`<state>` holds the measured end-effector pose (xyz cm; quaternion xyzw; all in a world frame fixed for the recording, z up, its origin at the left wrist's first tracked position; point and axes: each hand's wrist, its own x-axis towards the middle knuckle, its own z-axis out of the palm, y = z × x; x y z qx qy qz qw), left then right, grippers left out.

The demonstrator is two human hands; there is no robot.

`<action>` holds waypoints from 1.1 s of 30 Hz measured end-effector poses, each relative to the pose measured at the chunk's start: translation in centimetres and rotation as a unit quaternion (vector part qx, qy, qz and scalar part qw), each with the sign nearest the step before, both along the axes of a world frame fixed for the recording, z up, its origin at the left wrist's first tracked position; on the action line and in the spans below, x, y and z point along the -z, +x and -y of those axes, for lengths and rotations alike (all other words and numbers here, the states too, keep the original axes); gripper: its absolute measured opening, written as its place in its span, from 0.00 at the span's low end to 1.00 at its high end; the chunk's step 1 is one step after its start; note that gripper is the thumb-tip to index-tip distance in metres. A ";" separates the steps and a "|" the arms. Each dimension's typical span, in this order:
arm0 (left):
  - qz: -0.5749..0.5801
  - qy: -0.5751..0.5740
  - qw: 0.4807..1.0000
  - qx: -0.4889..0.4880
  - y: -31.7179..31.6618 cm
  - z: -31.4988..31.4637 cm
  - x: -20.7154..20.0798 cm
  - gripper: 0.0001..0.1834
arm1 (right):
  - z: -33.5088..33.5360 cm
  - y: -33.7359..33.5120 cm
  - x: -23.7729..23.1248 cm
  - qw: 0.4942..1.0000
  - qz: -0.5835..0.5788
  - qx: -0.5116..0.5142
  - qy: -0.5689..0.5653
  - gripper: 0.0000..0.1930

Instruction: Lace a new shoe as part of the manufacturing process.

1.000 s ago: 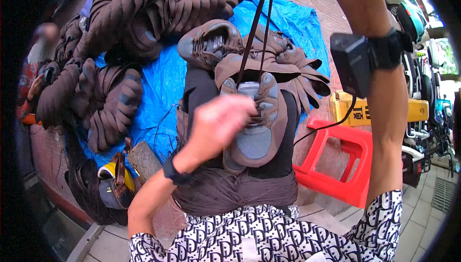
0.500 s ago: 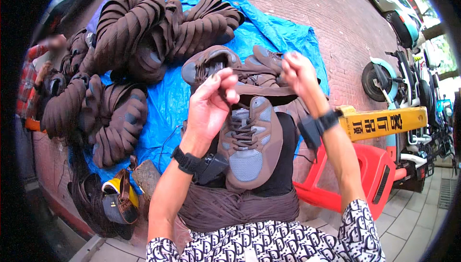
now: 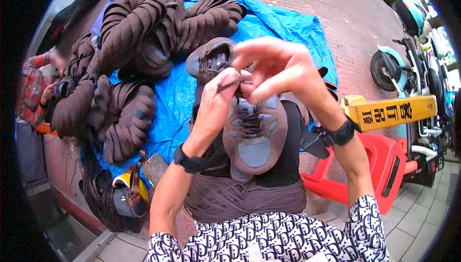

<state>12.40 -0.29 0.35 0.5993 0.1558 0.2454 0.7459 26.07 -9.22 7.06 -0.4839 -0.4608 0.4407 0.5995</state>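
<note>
On my lap lies a brown sneaker (image 3: pixel 254 151) with a grey-blue mesh toe and dark laces (image 3: pixel 250 122) threaded through its front. Above its heel end, my left hand (image 3: pixel 218 96) is closed, pinching a dark shoelace whose short end sticks out from the fingers. Close against it, my right hand (image 3: pixel 283 70) is curved, thumb and forefinger apart. It is blurred, and whether it grips the lace is hidden. Just beyond my hands sits another brown sneaker (image 3: pixel 204 62). A thick bundle of brown laces (image 3: pixel 245 199) lies across my lap.
Brown shoes nested in long curled rows (image 3: pixel 129 26) cover much of the blue tarp (image 3: pixel 297 29). A red plastic stool (image 3: pixel 360 166) and a yellow beam (image 3: pixel 391 112) stand at right, with parked scooters beyond. A person in a plaid shirt (image 3: pixel 33 79) is at far left.
My right hand has moved left and come up against my left hand; before, they were apart. The left hand has turned and lowered slightly. The view has shifted a little.
</note>
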 end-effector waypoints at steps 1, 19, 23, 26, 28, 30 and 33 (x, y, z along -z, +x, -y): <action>-0.006 -0.047 0.998 0.033 -0.1 -0.2 0.2 0.14 | -0.3 0.8 0.3 0.996 0.030 0.056 -0.058 0.30; -0.052 0.097 0.992 -0.064 -0.1 1.2 1.7 0.08 | -0.5 -0.3 7.4 0.812 0.511 0.269 0.083 0.06; -0.037 0.233 0.966 -0.108 0.0 2.1 1.4 0.06 | -0.8 -0.8 8.2 0.961 -0.035 0.272 -0.044 0.05; -0.052 0.149 0.982 -0.102 0.0 2.0 1.4 0.07 | -0.8 -1.3 8.5 0.937 -0.165 0.293 -0.093 0.06; -0.014 -0.012 0.996 -0.086 0.0 1.2 1.4 0.07 | -0.6 -1.8 8.6 0.938 -0.177 0.291 -0.069 0.05; -0.069 0.065 0.993 -0.065 0.0 0.2 1.3 0.08 | -0.6 -2.2 8.6 0.933 -0.191 0.299 -0.064 0.06; -0.107 0.228 0.967 -0.043 -0.2 -1.1 0.7 0.09 | -0.6 -2.4 8.5 0.958 -0.119 0.262 -0.016 0.05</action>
